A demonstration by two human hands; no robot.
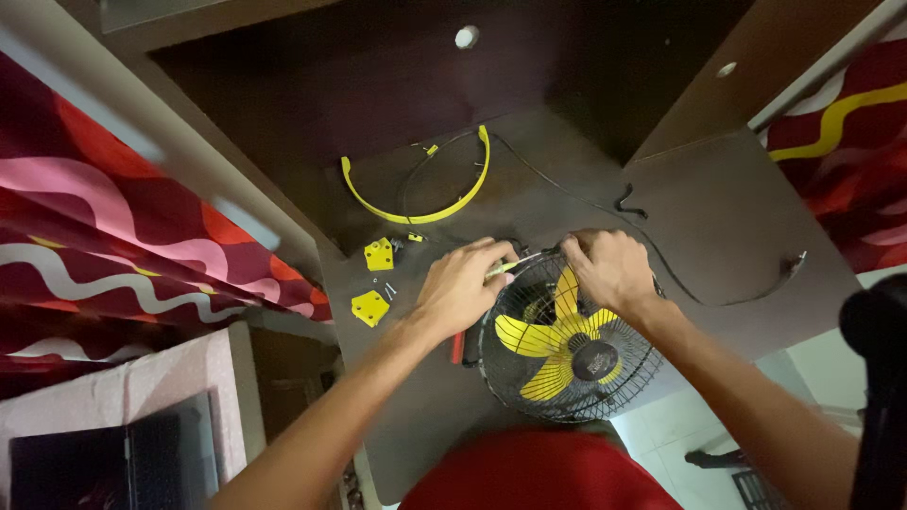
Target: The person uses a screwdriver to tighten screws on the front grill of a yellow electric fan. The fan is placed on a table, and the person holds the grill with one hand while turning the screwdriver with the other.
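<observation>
A small fan with yellow blades (553, 332) inside a black wire grille (619, 395) lies face up on a dark brown desk (718, 217). My left hand (460, 286) rests at the grille's upper left rim and grips a thin tool with a yellow-and-silver shaft (503, 268). My right hand (609, 267) is closed over the grille's upper rim. A red-handled object (458, 348) lies just under my left wrist, mostly hidden.
A curved yellow ring piece (430, 213) lies further back on the desk. Two yellow plastic brackets (378, 255) (369, 307) and small screws sit left of the fan. A black power cord (661, 269) runs right. Red patterned fabric (113, 217) flanks the desk.
</observation>
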